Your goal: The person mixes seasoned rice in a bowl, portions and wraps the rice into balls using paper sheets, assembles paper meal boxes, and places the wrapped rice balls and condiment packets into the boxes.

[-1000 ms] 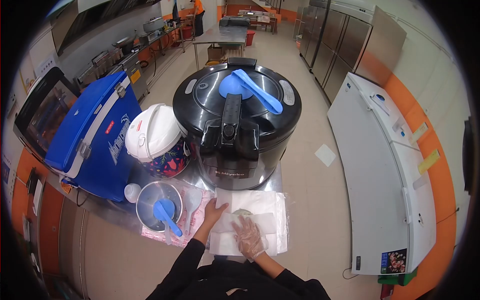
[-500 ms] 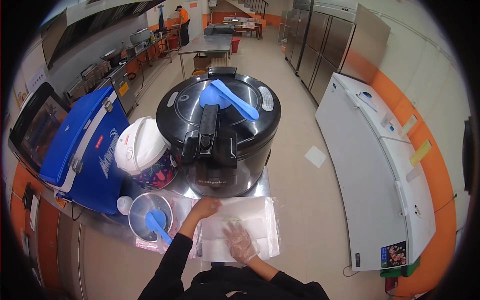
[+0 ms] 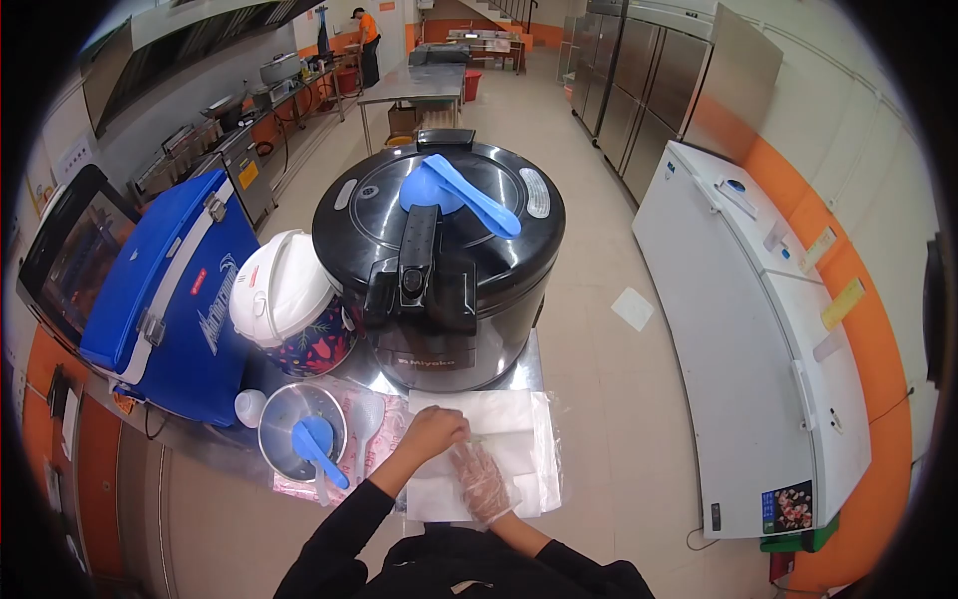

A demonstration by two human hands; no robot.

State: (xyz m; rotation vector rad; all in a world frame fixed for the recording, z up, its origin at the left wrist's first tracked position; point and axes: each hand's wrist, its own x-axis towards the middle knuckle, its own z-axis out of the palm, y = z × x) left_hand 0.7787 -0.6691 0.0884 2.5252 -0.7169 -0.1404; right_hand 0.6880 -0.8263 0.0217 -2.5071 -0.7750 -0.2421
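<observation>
A stack of white paper sheets [image 3: 430, 496] lies in front of me on the counter, with clear plastic along its right edge. My right hand [image 3: 483, 483], in a clear plastic glove, is over the paper with its fingers stretched forward. My bare left hand [image 3: 436, 431] is closed, its fingertips beside the tips of the glove; what they pinch, if anything, is hidden. To the left stands a metal bowl [image 3: 280, 458] with a blue rice paddle [image 3: 316, 439] in it. A pale translucent spoon [image 3: 368, 419] lies on pink-printed plastic packaging [image 3: 384, 453].
A large black Miyako cooker [image 3: 439, 299] stands just behind the paper, a blue scoop [image 3: 474, 200] on its lid. Left are a white flowered rice cooker [image 3: 284, 299] and a blue cooler box [image 3: 185, 309]. A chest freezer [image 3: 728, 349] stands right; a person [image 3: 368, 48] works far back.
My left hand has moved right and slightly down, to the gloved fingertips. The pale spoon, hidden by my left arm before, now shows. The green bit on the paper is now largely covered.
</observation>
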